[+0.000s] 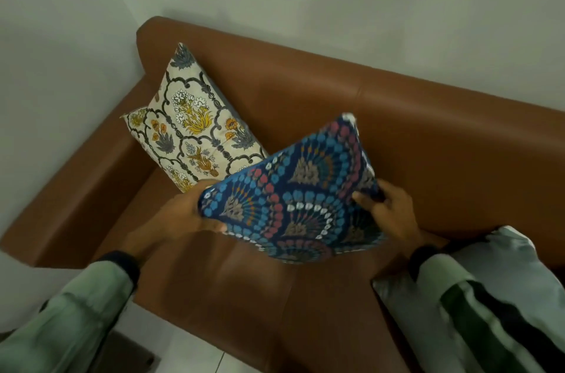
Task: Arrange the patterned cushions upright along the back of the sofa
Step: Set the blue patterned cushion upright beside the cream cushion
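Blue cushion [293,201] held over the seat of the sofa [397,134] — left hand [183,213] clamped on its near-left corner, right hand [388,210] pinching the right edge. Tilted, top corner pointing toward the backrest, not yet leaning on it. Cream floral cushion [195,122] already propped upright in the left corner — open backrest just right of it, likely the spot.

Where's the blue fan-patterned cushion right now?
In the head view, the blue cushion is at centre, held tilted over the sofa seat by the left hand and right hand, just right of the cream floral cushion in the corner.
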### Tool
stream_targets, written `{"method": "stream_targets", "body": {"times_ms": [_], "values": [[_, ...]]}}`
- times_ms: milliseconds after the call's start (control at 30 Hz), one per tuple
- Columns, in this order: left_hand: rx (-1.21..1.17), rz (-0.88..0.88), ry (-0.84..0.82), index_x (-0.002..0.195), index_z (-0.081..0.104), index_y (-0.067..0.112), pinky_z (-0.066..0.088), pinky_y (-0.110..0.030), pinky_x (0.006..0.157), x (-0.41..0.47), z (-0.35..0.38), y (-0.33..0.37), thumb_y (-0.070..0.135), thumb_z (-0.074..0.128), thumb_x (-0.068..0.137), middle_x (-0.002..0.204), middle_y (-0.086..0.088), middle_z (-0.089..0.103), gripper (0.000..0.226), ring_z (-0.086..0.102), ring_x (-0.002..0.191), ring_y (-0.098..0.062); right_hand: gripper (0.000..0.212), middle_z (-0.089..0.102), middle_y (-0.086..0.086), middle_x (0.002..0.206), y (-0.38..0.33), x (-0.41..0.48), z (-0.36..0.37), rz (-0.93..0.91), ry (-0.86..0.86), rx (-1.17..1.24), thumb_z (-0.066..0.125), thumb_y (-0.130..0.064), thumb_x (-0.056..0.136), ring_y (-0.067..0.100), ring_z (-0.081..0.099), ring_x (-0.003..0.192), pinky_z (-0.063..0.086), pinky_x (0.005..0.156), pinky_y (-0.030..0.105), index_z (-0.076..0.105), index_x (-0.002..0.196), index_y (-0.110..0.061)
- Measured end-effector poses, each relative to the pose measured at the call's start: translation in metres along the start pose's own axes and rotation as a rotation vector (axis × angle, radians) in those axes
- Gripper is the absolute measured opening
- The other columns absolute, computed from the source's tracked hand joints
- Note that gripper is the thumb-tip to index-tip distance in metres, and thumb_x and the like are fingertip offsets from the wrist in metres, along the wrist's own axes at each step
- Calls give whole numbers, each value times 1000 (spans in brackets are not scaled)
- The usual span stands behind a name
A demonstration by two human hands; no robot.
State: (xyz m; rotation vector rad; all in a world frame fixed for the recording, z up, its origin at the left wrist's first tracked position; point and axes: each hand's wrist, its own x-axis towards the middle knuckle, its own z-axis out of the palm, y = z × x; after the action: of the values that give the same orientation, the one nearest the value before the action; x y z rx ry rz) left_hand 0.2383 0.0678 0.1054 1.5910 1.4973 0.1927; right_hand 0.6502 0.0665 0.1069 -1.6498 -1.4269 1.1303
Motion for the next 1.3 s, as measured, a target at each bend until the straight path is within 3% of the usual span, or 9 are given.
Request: {"method": "stream_targets", "body": {"times_ms": [67, 133, 233, 367, 633, 767, 1000, 1167, 1300], "values": [[29, 12, 42, 124, 39, 45, 60, -24, 78, 22, 12, 11, 61, 81, 62, 104, 20, 68, 76, 69, 89, 2, 2, 72, -11, 98, -7, 20, -9, 50, 53, -13, 70, -32, 88, 12, 65, 96, 53, 78, 33, 69, 90, -31], [-88, -14, 57, 128, 39, 38, 61, -38, 83, 42, 28, 20, 44, 82, 72, 111, 13, 67, 71, 70, 92, -6, 11, 70, 0, 89, -17, 39, -14, 40, 114, -90, 69, -30, 89, 20, 64, 86, 50, 74, 47, 68, 81, -23], [-214, -22, 98, 136, 39, 28, 55, -53, 93, 66, 45, 26, 26, 79, 80, 124, -4, 63, 69, 67, 105, -24, 14, 68, 0, 83, -29, 64, -17, 30, 131, -137, 68, -26, 90, 20, 64, 83, 50, 63, 32, 66, 81, -16], [-160, -34, 221, 140, 37, 26, 50, -55, 97, 85, 49, 26, 24, 73, 87, 133, -8, 58, 64, 60, 115, -30, 23, 69, 17, 97, -26, 79, -12, 63, 169, -142, 67, -24, 90, 35, 63, 89, 53, 81, 52, 66, 96, -2], [28, 97, 412, 131, 48, 29, 47, -49, 97, 101, 55, 38, 27, 62, 92, 129, -7, 56, 42, 52, 118, -27, 30, 67, 20, 98, 7, 53, -23, 207, 279, -34, 65, -29, 90, 37, 62, 94, 51, 82, 55, 61, 95, 0], [172, 149, 515, 134, 48, 23, 43, -52, 96, 112, 54, 42, 25, 61, 94, 130, -12, 54, 42, 47, 120, -33, 25, 68, 9, 98, 18, 55, -25, 245, 268, -45, 65, -33, 90, 31, 63, 96, 53, 86, 51, 64, 98, -10], [514, 2, 453, 151, 26, 22, 21, -65, 110, 108, 79, 37, 35, 48, 100, 158, -14, 25, 57, 21, 144, -35, 56, 50, 12, 144, 35, 55, -30, 366, 79, -180, 57, -39, 95, 35, 48, 129, 42, 106, 47, 39, 144, -18], [485, 39, 583, 149, 26, 19, 26, -64, 108, 74, 122, 42, 28, 55, 95, 155, -16, 32, 62, 31, 139, -36, 67, 42, 11, 151, 51, 35, -55, 345, 89, -258, 60, -38, 93, 35, 42, 135, 39, 107, 44, 29, 149, -19], [523, 145, 468, 144, 37, 13, 35, -63, 101, 47, 182, 57, 17, 59, 89, 147, -19, 43, 59, 43, 130, -38, 67, 41, 16, 150, 94, -9, -83, 324, 41, -407, 64, -23, 91, 36, 39, 136, 35, 108, 43, 30, 149, -14]]}}
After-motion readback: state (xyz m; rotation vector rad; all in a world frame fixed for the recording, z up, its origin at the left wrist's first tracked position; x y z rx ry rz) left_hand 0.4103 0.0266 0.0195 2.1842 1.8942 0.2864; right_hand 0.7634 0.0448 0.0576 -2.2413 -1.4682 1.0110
